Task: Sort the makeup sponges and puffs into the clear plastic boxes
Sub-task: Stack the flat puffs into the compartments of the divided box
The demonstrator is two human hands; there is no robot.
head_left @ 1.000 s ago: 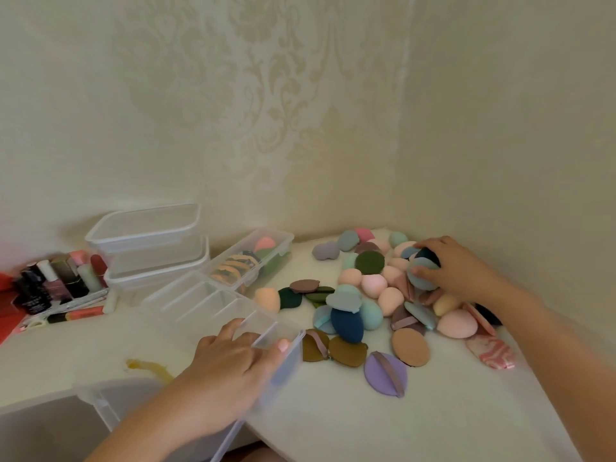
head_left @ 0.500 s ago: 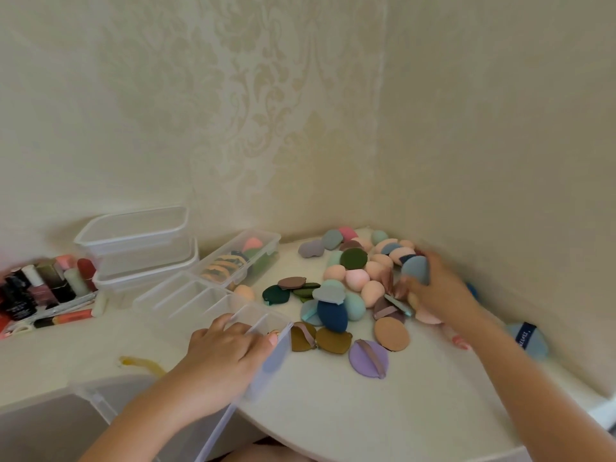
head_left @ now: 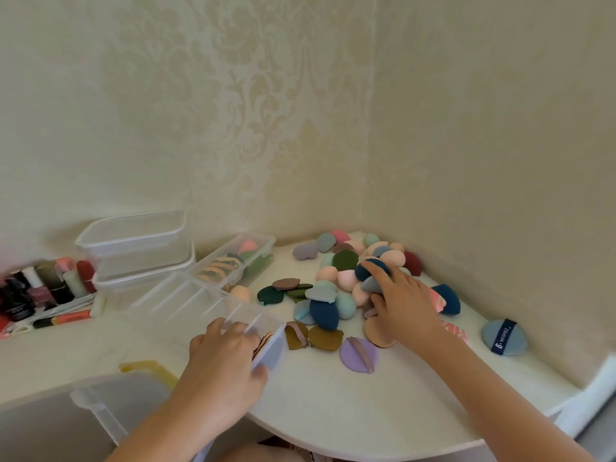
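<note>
A pile of coloured makeup sponges and puffs (head_left: 346, 278) lies in the corner of the white table. My right hand (head_left: 403, 305) rests on the pile, fingers pinching a grey-blue puff (head_left: 371, 285) beside a dark blue one. My left hand (head_left: 223, 358) grips the near end of a clear divided box (head_left: 186, 301), which has flat pinkish puffs in its nearest compartment. A second clear box (head_left: 263, 243) behind it holds beige puffs and green and pink sponges. A lilac puff (head_left: 358, 355) and a blue round puff (head_left: 505, 336) lie apart from the pile.
Two stacked clear tubs (head_left: 133, 235) stand at the back left. Nail polish bottles and cosmetics (head_left: 43, 288) crowd the far left. A clear lid (head_left: 100, 405) hangs over the table's front edge. Walls close in behind and at the right.
My right hand has slid back over the pile and now pinches a grey-blue puff. The view has shifted right, showing the blue round puff. My left hand stays on the divided box.
</note>
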